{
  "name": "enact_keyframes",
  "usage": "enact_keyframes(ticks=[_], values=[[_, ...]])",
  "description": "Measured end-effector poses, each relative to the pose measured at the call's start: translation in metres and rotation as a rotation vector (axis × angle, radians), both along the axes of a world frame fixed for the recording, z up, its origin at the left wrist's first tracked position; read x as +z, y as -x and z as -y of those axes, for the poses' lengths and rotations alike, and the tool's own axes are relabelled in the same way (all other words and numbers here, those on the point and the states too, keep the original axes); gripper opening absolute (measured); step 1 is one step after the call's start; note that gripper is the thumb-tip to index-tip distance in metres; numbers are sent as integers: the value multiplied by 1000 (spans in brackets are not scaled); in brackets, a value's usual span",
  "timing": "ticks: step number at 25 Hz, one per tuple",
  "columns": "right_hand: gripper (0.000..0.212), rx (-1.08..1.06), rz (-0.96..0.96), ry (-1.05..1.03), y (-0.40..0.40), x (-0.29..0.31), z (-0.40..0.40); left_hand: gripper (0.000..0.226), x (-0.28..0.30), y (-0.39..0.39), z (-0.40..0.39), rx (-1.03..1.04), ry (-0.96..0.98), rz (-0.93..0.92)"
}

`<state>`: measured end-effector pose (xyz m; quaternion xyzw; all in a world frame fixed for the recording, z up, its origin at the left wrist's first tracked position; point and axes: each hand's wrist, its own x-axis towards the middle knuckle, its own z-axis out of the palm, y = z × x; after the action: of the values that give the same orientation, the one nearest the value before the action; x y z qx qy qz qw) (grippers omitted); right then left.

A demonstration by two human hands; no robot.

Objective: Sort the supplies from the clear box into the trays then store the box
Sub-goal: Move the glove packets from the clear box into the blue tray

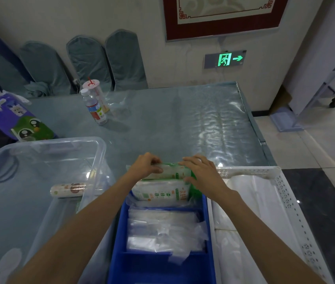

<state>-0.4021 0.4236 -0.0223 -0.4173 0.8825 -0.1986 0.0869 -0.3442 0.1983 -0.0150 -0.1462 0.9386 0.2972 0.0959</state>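
Left hand and right hand pinch the green-printed packet at its top corners, seating it upright in the blue tray beneath them.

This looks like a banquet or function room in a hotel or restaurant. Teal fabric chair covers lean against the wall past the table's far edge. A lit green emergency exit sign sits low on that wall under a large red-framed decorative panel. The table wears a teal cloth under clear plastic sheeting, and the polished tile floor lies beyond its right edge.
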Motion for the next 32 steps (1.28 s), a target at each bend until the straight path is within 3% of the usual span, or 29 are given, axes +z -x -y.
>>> enact_keyframes(ticks=[3, 6, 8, 12, 20, 25, 29, 32], values=[[53, 17, 0, -15, -4, -4, 3, 25, -2, -8, 0, 67, -6, -24], [61, -3, -13, 20, -6, -3, 8, 19, 1, -16, -16, 249, -45, -161], [65, 14, -41, -7, -8, -3, 13, 20, -6, -26, -37, 308, 75, -295], [56, 20, -35, -34, -11, -15, 12, 31, -39, -51, -57, 208, 158, -473], [42, 1, 23, -30, -15, -20, 8, 25, -52, -54, -46, 165, 97, -509], [34, -19, -24, 191, -26, -10, 2, 25, -46, -82, -58, 232, 119, -661], [26, 86, 79, 204, -46, -11, -3, 24, -56, -108, -61, 197, 144, -600], [27, 125, 169, 117, -54, -29, -4, 25, -66, -117, -55, 222, 147, -420]])
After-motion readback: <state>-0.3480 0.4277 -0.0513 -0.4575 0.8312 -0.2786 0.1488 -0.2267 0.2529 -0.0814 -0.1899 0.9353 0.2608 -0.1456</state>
